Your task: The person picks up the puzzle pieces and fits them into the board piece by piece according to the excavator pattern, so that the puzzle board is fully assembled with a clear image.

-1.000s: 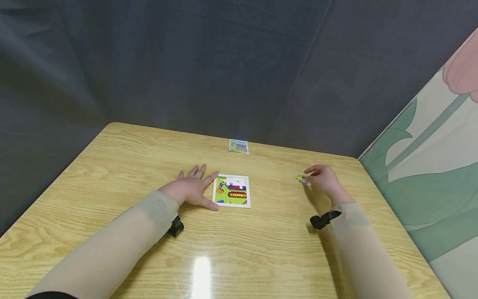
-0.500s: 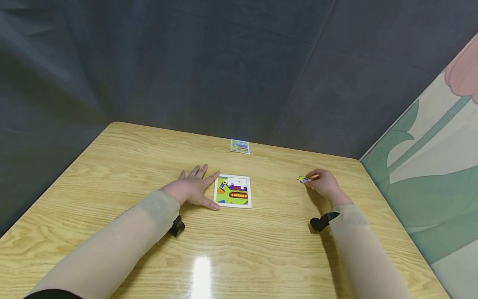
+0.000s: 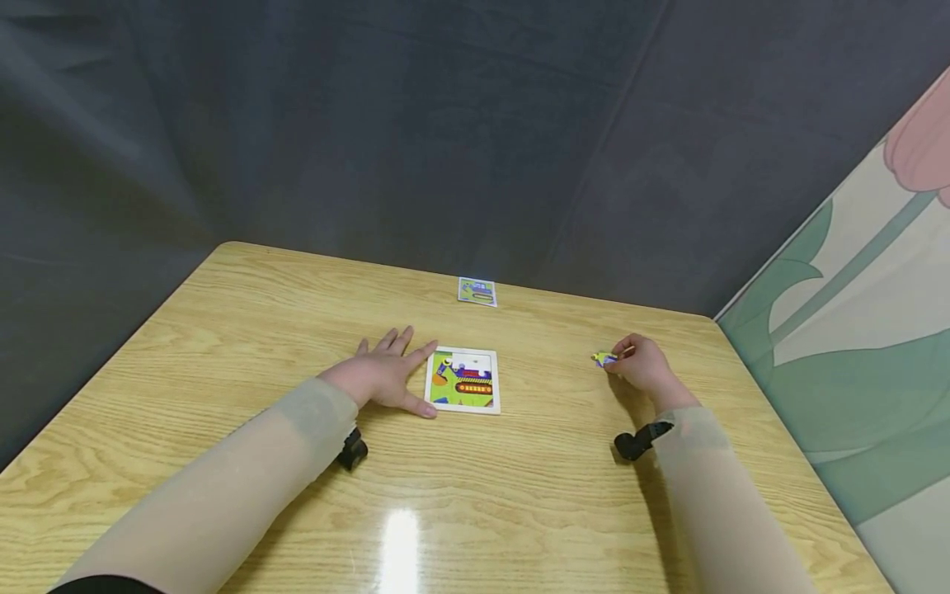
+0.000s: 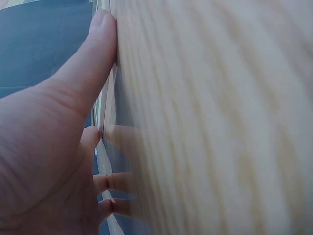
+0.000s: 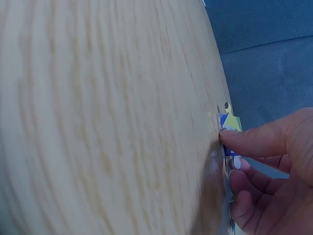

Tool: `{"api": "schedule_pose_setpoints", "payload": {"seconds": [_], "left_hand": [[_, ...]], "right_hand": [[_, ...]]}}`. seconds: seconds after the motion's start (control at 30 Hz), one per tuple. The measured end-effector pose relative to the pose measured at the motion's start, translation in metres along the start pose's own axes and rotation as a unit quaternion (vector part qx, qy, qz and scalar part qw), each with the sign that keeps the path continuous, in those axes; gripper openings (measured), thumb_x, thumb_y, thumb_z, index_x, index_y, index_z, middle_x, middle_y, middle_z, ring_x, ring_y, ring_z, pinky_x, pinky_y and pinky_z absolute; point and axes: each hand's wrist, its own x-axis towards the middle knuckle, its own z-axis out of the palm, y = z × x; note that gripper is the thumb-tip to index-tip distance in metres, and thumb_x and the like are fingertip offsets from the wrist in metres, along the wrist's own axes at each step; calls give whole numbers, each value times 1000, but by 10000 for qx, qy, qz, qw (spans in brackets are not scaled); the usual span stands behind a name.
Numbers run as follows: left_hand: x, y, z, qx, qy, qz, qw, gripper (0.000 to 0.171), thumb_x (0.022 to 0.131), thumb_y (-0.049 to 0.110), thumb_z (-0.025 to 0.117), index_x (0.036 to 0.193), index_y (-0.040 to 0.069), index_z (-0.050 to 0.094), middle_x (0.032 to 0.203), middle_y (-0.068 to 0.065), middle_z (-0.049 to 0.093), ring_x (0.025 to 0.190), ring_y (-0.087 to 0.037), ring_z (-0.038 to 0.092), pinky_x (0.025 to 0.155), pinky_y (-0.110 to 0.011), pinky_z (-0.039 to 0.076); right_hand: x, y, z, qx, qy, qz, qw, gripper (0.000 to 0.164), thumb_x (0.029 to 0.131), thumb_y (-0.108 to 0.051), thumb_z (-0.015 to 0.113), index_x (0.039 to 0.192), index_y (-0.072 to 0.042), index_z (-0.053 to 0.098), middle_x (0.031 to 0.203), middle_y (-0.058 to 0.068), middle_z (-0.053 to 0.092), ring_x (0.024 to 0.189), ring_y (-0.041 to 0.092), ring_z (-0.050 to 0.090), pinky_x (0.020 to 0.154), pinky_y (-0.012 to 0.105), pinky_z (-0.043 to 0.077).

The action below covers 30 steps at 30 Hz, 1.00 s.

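Observation:
A square jigsaw puzzle (image 3: pixel 462 385) with a white frame lies on the wooden table; its picture shows an excavator, and a white patch shows at its upper part. My left hand (image 3: pixel 386 375) rests flat at the puzzle's left side, fingers spread, thumb and index tips right at the frame. In the left wrist view the thumb (image 4: pixel 93 54) lies straight along the tabletop. Over on the right, my right hand (image 3: pixel 644 365) pinches a small puzzle piece (image 3: pixel 604 360), coloured green, yellow and blue. The right wrist view shows the thumb (image 5: pixel 254 139) across that piece, close to the table.
A small picture card (image 3: pixel 477 291) with a similar excavator lies near the table's far edge. Dark cloth (image 3: pixel 416 132) hangs behind the table (image 3: pixel 475 503). A flower-patterned curtain (image 3: pixel 876 330) runs along the right side.
The piece in my right hand has turned slightly, and the right fingers have shifted a little to the right. My left hand stays in place by the puzzle.

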Motion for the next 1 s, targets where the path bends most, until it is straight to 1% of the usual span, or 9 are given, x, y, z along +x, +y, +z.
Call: {"api": "schedule_pose_setpoints", "payload": {"seconds": [0.17,0.27,0.47,0.57,0.73,0.83,1.0], "left_hand": [[1,-1,1,-17,6,9,10000,116,72,75,69,161,29,10,164,-15,-9,148,-38,-8,111,-67,-3],[3,-1,2,-37,11,24,10000,117,71,75,69,161,29,10,163,-15,-9,148,-38,-8,110,-67,-3],[4,0,4,-9,-13,17,10000,117,71,76,68,160,31,8,163,-14,-10,148,-37,-9,111,-67,-3],[5,0,3,17,-4,11,10000,117,71,77,68,160,31,8,163,-14,-10,148,-37,-8,111,-67,-2],[3,1,3,5,-8,14,10000,117,71,76,68,160,30,8,163,-14,-10,148,-37,-8,111,-67,-2],[3,1,3,-5,-6,24,10000,117,71,76,68,160,30,8,163,-14,-10,148,-37,-8,111,-67,-3],[2,1,3,27,2,33,10000,117,71,75,69,160,29,9,164,-14,-9,148,-37,-8,111,-66,-3]], "right_hand": [[1,1,1,67,26,-90,9999,25,89,-2,71,105,6,54,96,17,54,79,22,51,62,28,45],[1,1,2,139,49,-186,9997,23,89,-1,71,104,7,55,92,15,57,78,21,53,62,27,45],[3,-3,6,293,89,-329,9990,13,91,3,65,101,8,58,84,11,59,72,18,54,60,24,46],[4,-8,10,452,-3,-347,9984,10,93,3,62,101,9,59,84,11,58,72,18,54,61,25,46],[4,-22,17,702,-195,-426,9964,13,95,0,61,105,9,59,83,10,59,74,21,55,63,28,47],[1,-34,22,913,-256,-490,9943,13,96,-1,61,105,8,60,81,9,58,73,24,55,63,31,47],[-2,-57,32,1332,-453,-746,9872,9,95,-1,62,102,5,61,77,7,58,70,25,55,59,31,46]]}}
